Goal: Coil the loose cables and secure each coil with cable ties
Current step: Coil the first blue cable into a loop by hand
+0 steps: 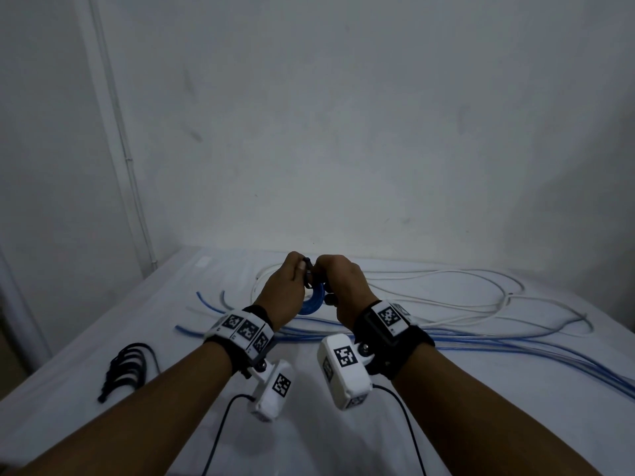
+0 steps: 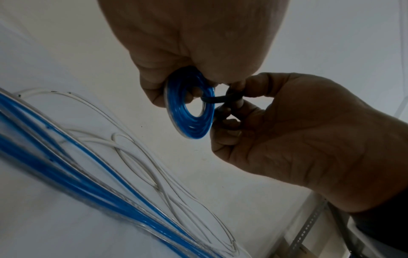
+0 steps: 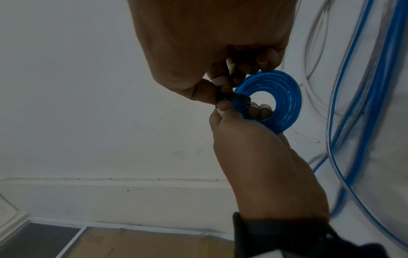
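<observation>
Hands (image 1: 311,286) hide tie (image 2: 217,99) – coil (image 2: 189,106).

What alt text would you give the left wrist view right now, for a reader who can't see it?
Two hands fasten a black cable tie around a small blue coil: the left hand holds the coil, the right hand pinches the tie. Loose blue cables and white cables lie on the white table below.

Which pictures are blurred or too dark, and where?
Head view: dim overall, hands dark. Left wrist view: the loose blue cables at lower left are blurred; the coil is sharp. Right wrist view: the cables at right are soft.
</observation>
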